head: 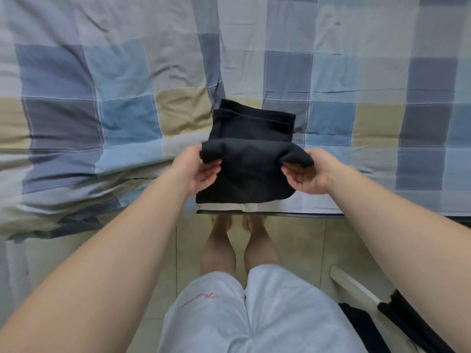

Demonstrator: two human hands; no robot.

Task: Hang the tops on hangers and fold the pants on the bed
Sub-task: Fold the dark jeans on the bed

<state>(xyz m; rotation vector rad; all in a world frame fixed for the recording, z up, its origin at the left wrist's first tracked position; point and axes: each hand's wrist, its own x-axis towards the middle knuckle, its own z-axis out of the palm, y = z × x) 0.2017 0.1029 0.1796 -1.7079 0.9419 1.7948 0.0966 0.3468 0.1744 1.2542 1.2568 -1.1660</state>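
Black pants (pixel 251 138) lie partly folded at the near edge of the bed (pixel 102 85), which is covered by a blue, grey and beige checked quilt. My left hand (pixel 197 169) grips the left end of the raised fold in the fabric. My right hand (pixel 308 174) grips the right end of the same fold, thumb on top and fingers curled under. The folded part stands lifted above the lower layer, whose near hem hangs to the bed's edge.
Beige floor tiles (pixel 300 240) lie below the bed edge, where my bare legs and feet stand. A white bar (pixel 354 284) with dark cloth (pixel 407 319) draped on it sits at the lower right. The quilt bunches and hangs over at the left.
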